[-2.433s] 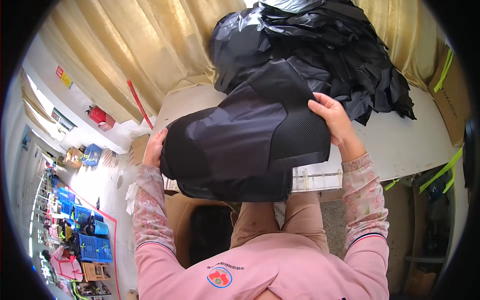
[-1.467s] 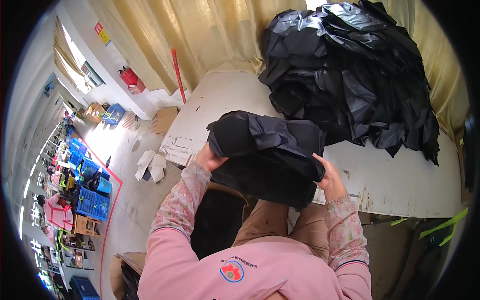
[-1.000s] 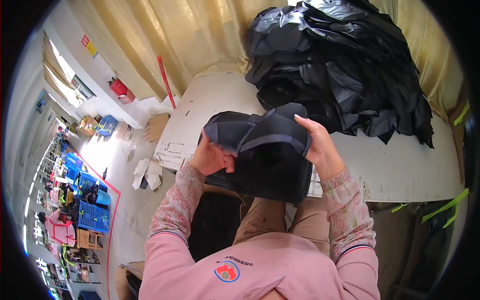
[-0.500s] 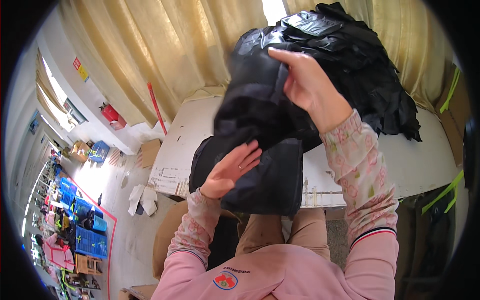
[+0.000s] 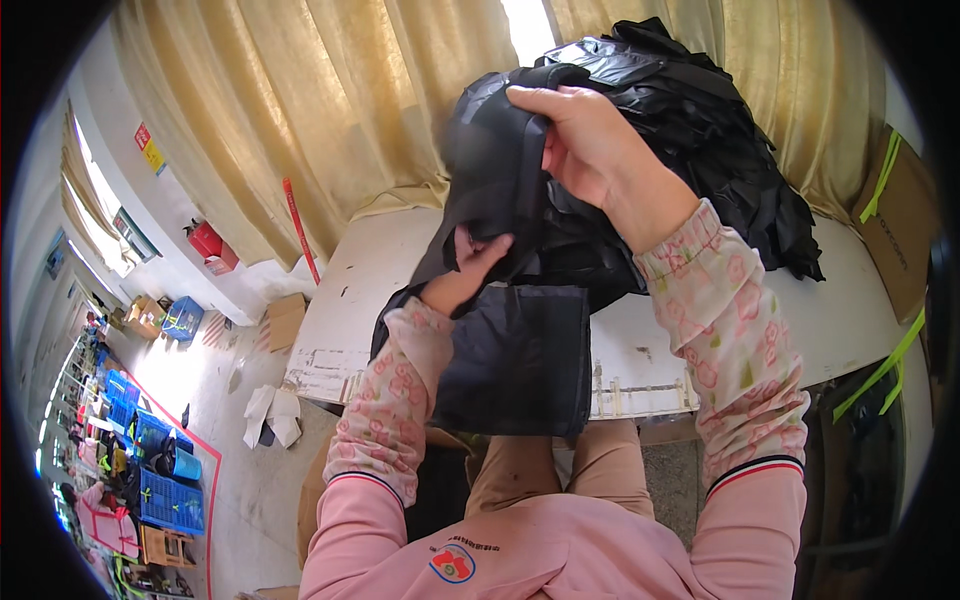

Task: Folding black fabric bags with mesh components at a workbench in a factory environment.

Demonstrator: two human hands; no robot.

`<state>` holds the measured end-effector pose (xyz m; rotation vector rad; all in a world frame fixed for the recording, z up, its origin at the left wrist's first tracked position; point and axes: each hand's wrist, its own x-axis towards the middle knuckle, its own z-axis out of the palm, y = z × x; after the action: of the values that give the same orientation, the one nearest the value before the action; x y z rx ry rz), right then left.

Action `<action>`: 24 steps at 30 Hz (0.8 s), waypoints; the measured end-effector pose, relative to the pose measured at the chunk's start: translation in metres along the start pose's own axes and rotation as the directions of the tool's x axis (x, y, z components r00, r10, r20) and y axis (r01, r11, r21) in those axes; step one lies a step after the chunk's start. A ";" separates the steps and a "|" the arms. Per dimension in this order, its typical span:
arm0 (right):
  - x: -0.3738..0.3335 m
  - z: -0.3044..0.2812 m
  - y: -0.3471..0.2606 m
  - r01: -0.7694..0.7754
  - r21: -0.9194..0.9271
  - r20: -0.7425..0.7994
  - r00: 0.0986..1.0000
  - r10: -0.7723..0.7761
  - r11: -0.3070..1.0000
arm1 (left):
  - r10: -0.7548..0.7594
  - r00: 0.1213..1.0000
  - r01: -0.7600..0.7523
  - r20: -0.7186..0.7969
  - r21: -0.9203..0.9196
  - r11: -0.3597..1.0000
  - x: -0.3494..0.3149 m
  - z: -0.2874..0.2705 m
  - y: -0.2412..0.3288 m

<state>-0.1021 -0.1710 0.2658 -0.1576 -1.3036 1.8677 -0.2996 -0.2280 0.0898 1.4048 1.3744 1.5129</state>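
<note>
A folded piece of black fabric (image 5: pixel 487 165) is raised above the white table, its left part smeared by motion. My right hand (image 5: pixel 585 140) is closed on its upper right edge, thumb on top. Lower down, my left hand (image 5: pixel 473 268) grips the same fabric near its bottom, with the fingers partly hidden in it. Below my hands, a flat black fabric panel (image 5: pixel 515 360) with a straight seamed edge lies over the table's front edge. Behind my right hand rises a large heap of shiny black fabric pieces (image 5: pixel 700 130).
The white table (image 5: pixel 640 345) has a worn front edge. Yellow curtains (image 5: pixel 280 120) hang behind it. At the right stands a cardboard box (image 5: pixel 900 230) with green straps. Over the floor at left are blue crates (image 5: pixel 172 500), a fire extinguisher (image 5: pixel 207 240) and paper scraps (image 5: pixel 272 415).
My left hand has risen from over the lower panel and closed on the raised fabric. My right hand has shifted slightly left and up, and the fabric's edge now stands more upright.
</note>
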 end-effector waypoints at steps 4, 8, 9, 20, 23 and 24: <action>-0.007 -0.009 0.005 0.020 -0.033 -0.101 0.995 -0.023 0.999 | 0.401 0.891 -0.439 0.212 0.628 0.643 0.015 -0.015 0.012; 0.001 -0.063 0.012 0.047 -0.042 -0.207 0.977 -0.054 0.998 | -0.068 0.978 -0.143 0.199 0.866 0.480 0.000 -0.019 0.022; 0.008 -0.086 0.014 0.041 -0.011 -0.220 0.975 -0.043 0.999 | 0.178 0.921 -0.388 0.346 0.786 0.482 -0.001 -0.035 0.011; 0.014 -0.125 0.025 0.088 0.060 -0.306 0.950 -0.065 0.994 | 0.566 0.820 -0.393 0.086 0.804 0.446 -0.075 -0.076 0.034; 0.030 -0.089 0.030 0.064 0.087 -0.211 0.976 -0.045 0.994 | 0.363 0.925 -0.201 -0.114 0.665 0.719 -0.095 -0.086 0.007; 0.035 -0.073 0.031 0.062 0.101 -0.131 0.990 -0.049 0.993 | 0.343 0.908 -0.186 -0.238 0.504 0.843 -0.098 -0.086 -0.004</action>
<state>-0.1034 -0.0981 0.2185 -0.1813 -1.1089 1.8426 -0.3616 -0.3413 0.0692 1.7639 1.9129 1.7183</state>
